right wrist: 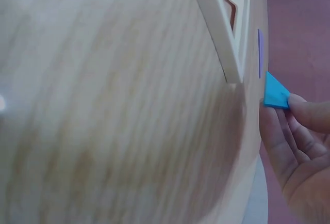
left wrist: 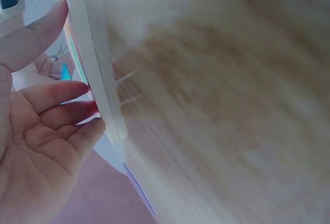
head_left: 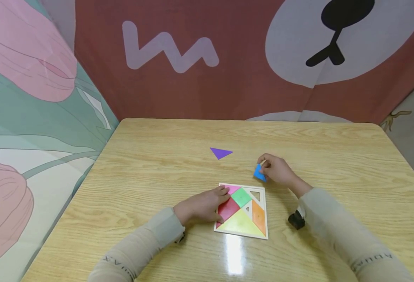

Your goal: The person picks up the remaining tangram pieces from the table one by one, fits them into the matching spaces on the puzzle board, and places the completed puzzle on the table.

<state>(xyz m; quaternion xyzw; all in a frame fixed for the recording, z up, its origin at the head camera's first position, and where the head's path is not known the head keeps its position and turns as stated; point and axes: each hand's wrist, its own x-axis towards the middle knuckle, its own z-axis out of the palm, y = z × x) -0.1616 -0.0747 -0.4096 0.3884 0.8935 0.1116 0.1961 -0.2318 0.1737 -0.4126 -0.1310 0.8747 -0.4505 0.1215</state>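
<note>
My right hand (head_left: 279,171) pinches a small blue triangle (head_left: 258,173) between thumb and fingers, just beyond the upper right corner of a tangram board (head_left: 266,213). In the right wrist view the triangle (right wrist: 276,94) is held at its edge, one point upward. My left hand (head_left: 204,204) rests on the board's left side, fingertips on the red triangle (head_left: 228,210) and the pink piece (head_left: 232,189). Green square (head_left: 241,197), yellow triangle (head_left: 242,223) and orange parallelogram (head_left: 258,217) lie in the board. Two triangular recesses show bare pale wood with cutouts.
A purple triangle (head_left: 221,152) lies flat on the wooden table (head_left: 150,156), behind the board. A wall cloth with printed figures (head_left: 228,90) hangs behind the table's far edge. A dark wrist device (head_left: 296,220) shows below my right sleeve.
</note>
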